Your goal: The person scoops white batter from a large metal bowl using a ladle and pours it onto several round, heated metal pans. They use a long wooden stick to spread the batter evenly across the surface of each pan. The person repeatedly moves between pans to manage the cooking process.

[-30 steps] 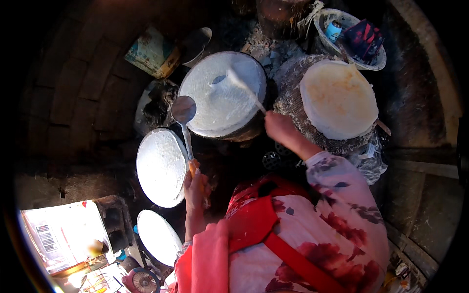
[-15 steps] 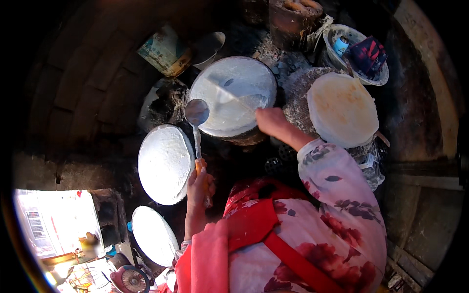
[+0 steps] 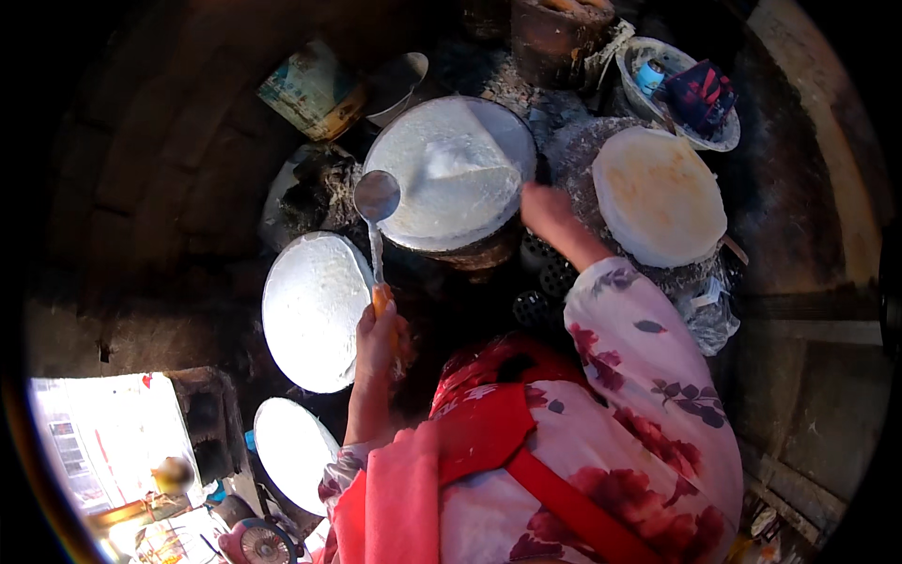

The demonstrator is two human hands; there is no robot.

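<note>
My left hand (image 3: pixel 379 329) grips the orange handle of a metal ladle (image 3: pixel 377 195), its round bowl over the left rim of the central griddle. My right hand (image 3: pixel 545 205) is closed at that griddle’s right edge around a pale, thin spreader, which is blurred by motion. White batter covers the round griddle (image 3: pixel 423 207), with a blurred ridge across it. Two white-coated round discs (image 3: pixel 315 310) (image 3: pixel 293 456) lie at the left, one below the other. A pale, lightly browned stack of round flatbreads (image 3: pixel 658 188) sits right of my right hand on a crusted stand.
A battered can (image 3: pixel 310 89), a metal bucket (image 3: pixel 395 80) and a dark pot (image 3: pixel 554 42) stand behind. A basin (image 3: pixel 723 132) holds a blue can and dark cloth. Perforated black cylinders (image 3: pixel 531 305) lie below the griddle, a small fan (image 3: pixel 258 540) at lower left.
My right hand and spreader have swept across the griddle, the hand ending higher and right of where it was half a second ago. The view has shifted slightly. My left hand still holds the ladle.
</note>
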